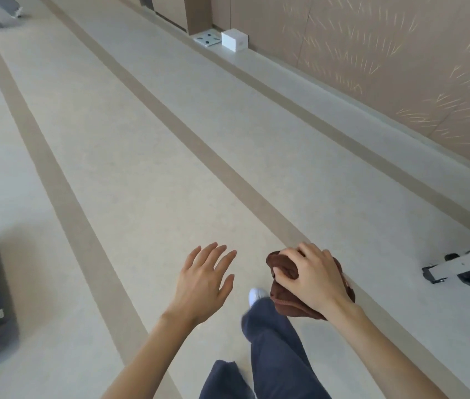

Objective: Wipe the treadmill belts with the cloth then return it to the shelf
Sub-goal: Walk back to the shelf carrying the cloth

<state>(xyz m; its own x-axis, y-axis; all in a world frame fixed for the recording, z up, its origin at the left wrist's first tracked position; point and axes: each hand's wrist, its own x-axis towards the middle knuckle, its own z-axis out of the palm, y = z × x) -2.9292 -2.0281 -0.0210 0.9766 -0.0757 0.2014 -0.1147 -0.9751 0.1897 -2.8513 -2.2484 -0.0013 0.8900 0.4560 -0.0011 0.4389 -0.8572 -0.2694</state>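
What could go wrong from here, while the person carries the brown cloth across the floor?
1. The right hand holds the cloth only as a loose bunch, and folds hang below the grip; part could slip out and fall near the stepping white shoe.
2. A metal frame foot juts onto the floor on the right; a step drifting that way might catch on it.
The left hand is empty and could help.
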